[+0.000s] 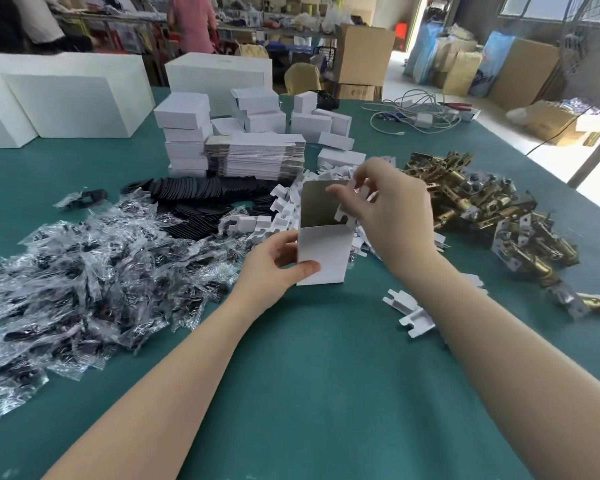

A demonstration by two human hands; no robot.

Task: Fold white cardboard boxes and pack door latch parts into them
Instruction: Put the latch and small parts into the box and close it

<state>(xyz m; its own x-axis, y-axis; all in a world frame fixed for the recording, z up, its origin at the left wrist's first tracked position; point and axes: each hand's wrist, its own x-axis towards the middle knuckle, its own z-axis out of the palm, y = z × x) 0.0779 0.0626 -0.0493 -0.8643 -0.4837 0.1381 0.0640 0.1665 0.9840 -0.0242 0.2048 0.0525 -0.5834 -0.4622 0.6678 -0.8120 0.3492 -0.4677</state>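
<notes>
A small white cardboard box [323, 251] stands upright on the green table, open at the top, its grey inside showing. My left hand [274, 263] grips its lower left side, thumb across the front. My right hand [385, 206] pinches a white cardboard insert [347, 211] at the box's open top right edge. Brass door latch parts [482, 206] lie heaped to the right. A stack of flat unfolded boxes [257, 155] sits behind.
Clear plastic bags of black parts [94, 271] cover the left of the table [309, 375]. Black pads [205, 195] and loose white inserts [281, 213] lie behind the box; two more inserts [411, 311] lie by my right forearm. Folded white boxes [184, 133] and cables [420, 114] are farther back.
</notes>
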